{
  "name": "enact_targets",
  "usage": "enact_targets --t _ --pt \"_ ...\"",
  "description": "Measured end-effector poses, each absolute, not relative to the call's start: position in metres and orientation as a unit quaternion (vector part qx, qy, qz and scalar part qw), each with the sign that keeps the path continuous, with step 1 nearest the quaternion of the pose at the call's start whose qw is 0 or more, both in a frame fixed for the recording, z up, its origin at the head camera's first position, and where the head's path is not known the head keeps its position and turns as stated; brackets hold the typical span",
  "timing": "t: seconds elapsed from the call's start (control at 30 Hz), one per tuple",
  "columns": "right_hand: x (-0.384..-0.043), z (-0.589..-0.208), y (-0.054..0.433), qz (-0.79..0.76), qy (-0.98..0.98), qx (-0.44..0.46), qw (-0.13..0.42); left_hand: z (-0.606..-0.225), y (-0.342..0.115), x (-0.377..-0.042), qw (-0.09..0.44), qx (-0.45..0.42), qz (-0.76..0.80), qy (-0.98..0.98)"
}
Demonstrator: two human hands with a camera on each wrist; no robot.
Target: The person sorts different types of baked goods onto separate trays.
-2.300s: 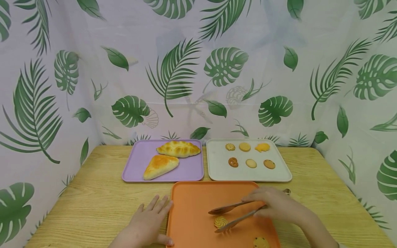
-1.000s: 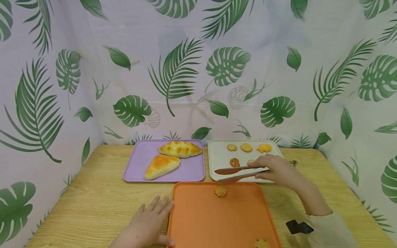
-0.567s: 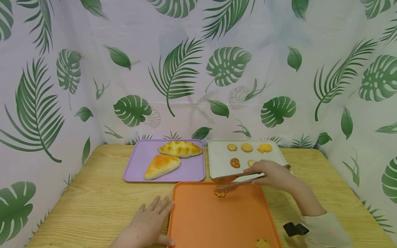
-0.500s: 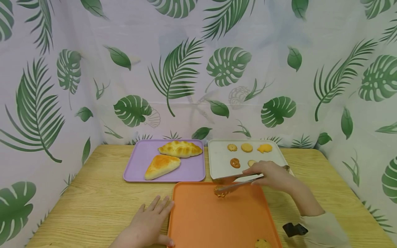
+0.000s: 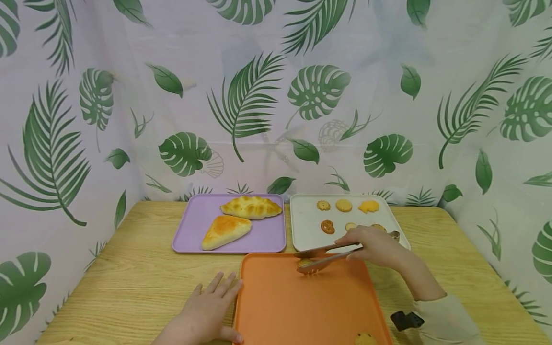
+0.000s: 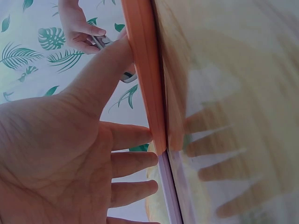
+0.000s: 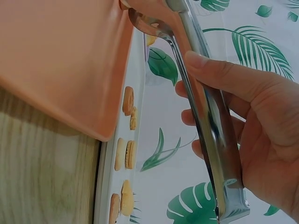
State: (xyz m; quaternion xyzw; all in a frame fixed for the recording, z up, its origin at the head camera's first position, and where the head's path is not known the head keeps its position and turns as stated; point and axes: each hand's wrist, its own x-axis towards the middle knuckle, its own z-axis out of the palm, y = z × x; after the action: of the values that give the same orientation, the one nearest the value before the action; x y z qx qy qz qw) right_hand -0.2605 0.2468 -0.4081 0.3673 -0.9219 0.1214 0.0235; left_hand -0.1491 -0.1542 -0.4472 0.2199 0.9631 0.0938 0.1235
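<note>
My right hand grips a pair of metal tongs, thumb on one arm and fingers around the other. The tong tips stand over the far edge of the orange tray, on either side of a small swirled cookie. The near tip partly hides that cookie. My left hand lies with its fingers spread beside the tray's left edge, thumb against the rim. In the left wrist view its palm and straight fingers show next to the orange rim. A chocolate-chip cookie sits at the tray's near right, cut off by the frame.
Behind stands a purple tray bearing a triangular bread and a braided bread. Beside it a white tray carries several cookies, including a pretzel and a fish-shaped one. A leaf-print cloth hangs around the wooden table.
The swirled cookie has gone from mid-tray to the far edge. The tongs rose off it, then came back down with their tips around it. My left hand has stayed in place.
</note>
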Motion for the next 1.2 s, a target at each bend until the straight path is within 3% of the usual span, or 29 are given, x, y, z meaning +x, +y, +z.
enact_targets --t 0.63,0.97,1.2 --pt "-0.265 -0.396 0.251 0.129 -0.915 0.374 0.073 -0.447 -0.156 -0.149 0.122 0.229 0.094 0.961" --pt "-0.289 -0.385 0.252 0.141 -0.921 0.349 0.102 -0.450 -0.156 -0.150 0.119 0.230 0.085 0.962" --pt "-0.311 -0.386 0.250 0.136 -0.933 0.320 0.087 -0.450 -0.155 -0.152 0.125 0.225 0.087 0.962"
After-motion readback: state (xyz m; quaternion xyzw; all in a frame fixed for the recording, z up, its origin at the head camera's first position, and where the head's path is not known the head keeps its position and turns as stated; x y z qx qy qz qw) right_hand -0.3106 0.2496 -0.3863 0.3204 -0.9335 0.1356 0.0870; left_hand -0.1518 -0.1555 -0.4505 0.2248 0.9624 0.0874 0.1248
